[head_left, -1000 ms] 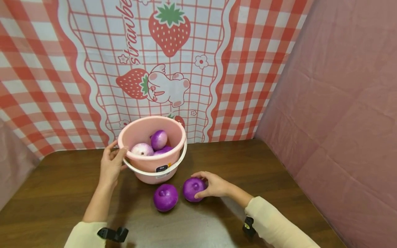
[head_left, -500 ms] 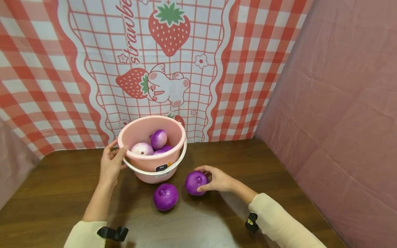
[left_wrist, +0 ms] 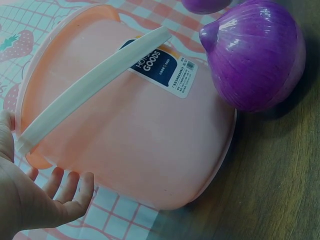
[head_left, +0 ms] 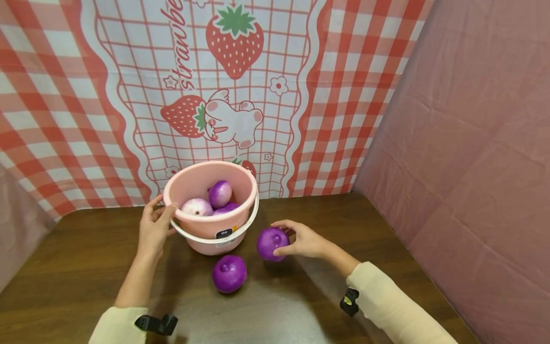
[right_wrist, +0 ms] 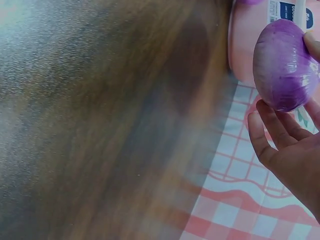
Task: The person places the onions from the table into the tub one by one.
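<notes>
A pink bucket with a white handle stands on the table; several purple-and-white onions lie inside. My left hand holds the bucket's left rim, thumb over the edge; in the left wrist view its fingers curl beneath the rim. My right hand grips a purple onion between thumb and fingers, raised off the table to the right of the bucket. In the right wrist view that onion shows a pale end. Another purple onion rests on the table in front of the bucket.
The brown wooden table meets a red-checked strawberry cloth hanging behind the bucket. A plain pink cloth hangs along the right side.
My right hand has lifted the onion off the table, moving it up and slightly away from the other loose onion. The left hand and bucket have stayed in place.
</notes>
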`<act>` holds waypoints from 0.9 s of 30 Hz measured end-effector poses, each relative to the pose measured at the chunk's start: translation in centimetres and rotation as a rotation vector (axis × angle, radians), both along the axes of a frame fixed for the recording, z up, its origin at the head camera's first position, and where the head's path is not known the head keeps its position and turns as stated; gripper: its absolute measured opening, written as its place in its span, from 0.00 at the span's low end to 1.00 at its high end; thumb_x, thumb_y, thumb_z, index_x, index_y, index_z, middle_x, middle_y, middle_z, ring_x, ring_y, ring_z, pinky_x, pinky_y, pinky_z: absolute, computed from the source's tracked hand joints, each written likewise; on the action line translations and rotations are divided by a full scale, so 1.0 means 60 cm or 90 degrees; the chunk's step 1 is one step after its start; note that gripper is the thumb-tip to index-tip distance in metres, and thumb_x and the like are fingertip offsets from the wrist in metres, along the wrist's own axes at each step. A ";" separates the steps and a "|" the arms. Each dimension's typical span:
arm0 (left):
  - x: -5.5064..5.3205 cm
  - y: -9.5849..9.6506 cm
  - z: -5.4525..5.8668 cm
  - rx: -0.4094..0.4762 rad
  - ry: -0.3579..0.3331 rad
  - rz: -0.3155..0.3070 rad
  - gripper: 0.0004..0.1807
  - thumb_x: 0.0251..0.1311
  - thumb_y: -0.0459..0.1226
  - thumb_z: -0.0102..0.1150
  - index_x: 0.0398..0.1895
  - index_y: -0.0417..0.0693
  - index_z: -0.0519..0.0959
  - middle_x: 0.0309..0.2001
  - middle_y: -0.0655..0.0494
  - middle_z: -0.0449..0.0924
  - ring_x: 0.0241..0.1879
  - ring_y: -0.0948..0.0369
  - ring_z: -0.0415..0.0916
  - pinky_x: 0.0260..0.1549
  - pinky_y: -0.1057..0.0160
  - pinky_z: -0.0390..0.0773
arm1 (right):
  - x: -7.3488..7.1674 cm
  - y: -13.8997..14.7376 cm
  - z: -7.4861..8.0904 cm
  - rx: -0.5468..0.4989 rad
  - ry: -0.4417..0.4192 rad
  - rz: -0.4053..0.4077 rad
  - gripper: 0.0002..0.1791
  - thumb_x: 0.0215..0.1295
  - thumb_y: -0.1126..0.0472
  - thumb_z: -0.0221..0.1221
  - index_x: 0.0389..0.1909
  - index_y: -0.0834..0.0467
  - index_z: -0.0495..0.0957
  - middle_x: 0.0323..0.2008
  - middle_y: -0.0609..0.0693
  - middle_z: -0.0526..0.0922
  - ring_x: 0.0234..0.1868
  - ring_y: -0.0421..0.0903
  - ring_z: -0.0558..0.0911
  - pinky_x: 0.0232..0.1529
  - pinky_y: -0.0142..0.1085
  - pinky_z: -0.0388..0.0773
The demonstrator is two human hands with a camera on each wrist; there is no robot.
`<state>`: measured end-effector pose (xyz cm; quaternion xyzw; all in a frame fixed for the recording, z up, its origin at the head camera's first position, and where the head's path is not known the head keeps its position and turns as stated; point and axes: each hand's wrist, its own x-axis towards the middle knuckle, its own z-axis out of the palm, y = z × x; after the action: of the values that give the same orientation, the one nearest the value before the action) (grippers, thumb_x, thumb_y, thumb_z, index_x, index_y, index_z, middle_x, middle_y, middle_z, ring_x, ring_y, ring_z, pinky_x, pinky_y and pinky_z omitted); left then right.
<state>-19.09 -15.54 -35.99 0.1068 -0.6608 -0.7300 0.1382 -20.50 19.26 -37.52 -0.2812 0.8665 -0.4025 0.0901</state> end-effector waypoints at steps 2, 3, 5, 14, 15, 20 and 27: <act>0.000 0.000 0.000 0.002 0.001 0.001 0.32 0.62 0.42 0.56 0.67 0.47 0.58 0.34 0.69 0.71 0.31 0.75 0.72 0.23 0.75 0.79 | 0.000 0.000 0.005 0.002 0.004 -0.002 0.35 0.48 0.55 0.70 0.59 0.57 0.70 0.48 0.57 0.76 0.47 0.51 0.76 0.43 0.38 0.80; 0.000 0.000 0.000 0.003 0.001 0.001 0.32 0.62 0.42 0.56 0.67 0.47 0.58 0.34 0.69 0.71 0.31 0.75 0.72 0.23 0.75 0.79 | -0.001 0.001 0.007 0.002 0.006 -0.002 0.35 0.48 0.54 0.70 0.59 0.57 0.70 0.48 0.56 0.76 0.47 0.50 0.76 0.42 0.37 0.80; 0.000 0.000 0.000 0.003 0.001 0.002 0.32 0.61 0.42 0.56 0.67 0.48 0.58 0.34 0.69 0.71 0.31 0.75 0.72 0.23 0.75 0.79 | -0.002 0.001 0.010 0.004 0.009 -0.003 0.35 0.48 0.54 0.70 0.59 0.56 0.70 0.48 0.55 0.76 0.47 0.49 0.77 0.42 0.36 0.80; 0.001 0.000 0.001 -0.001 -0.006 0.003 0.32 0.61 0.42 0.56 0.67 0.48 0.58 0.34 0.69 0.71 0.31 0.75 0.72 0.23 0.75 0.79 | -0.006 0.002 0.029 -0.010 0.028 -0.006 0.35 0.49 0.57 0.70 0.59 0.60 0.70 0.48 0.58 0.77 0.46 0.54 0.77 0.43 0.45 0.81; 0.001 0.000 0.000 -0.001 -0.006 0.003 0.32 0.61 0.42 0.56 0.68 0.48 0.58 0.34 0.69 0.71 0.31 0.75 0.72 0.23 0.75 0.79 | -0.007 0.001 0.032 -0.009 0.030 -0.007 0.35 0.48 0.57 0.70 0.59 0.60 0.70 0.48 0.58 0.77 0.46 0.54 0.77 0.43 0.44 0.81; 0.000 0.000 0.001 0.000 -0.010 0.003 0.33 0.62 0.42 0.56 0.68 0.48 0.58 0.35 0.67 0.70 0.31 0.75 0.72 0.24 0.75 0.79 | -0.017 0.000 0.040 -0.014 0.023 -0.018 0.36 0.48 0.55 0.70 0.60 0.57 0.70 0.48 0.55 0.77 0.46 0.50 0.77 0.44 0.41 0.81; 0.002 0.001 0.002 -0.003 -0.012 0.002 0.33 0.62 0.42 0.56 0.68 0.48 0.57 0.35 0.68 0.71 0.32 0.75 0.72 0.24 0.75 0.79 | -0.019 -0.004 0.063 -0.022 0.020 -0.031 0.35 0.50 0.57 0.70 0.60 0.55 0.70 0.49 0.55 0.76 0.47 0.51 0.77 0.45 0.42 0.81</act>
<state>-19.00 -15.48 -35.85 0.1142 -0.6636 -0.7272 0.1331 -21.63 19.02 -33.75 -0.2679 0.8672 -0.4152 0.0621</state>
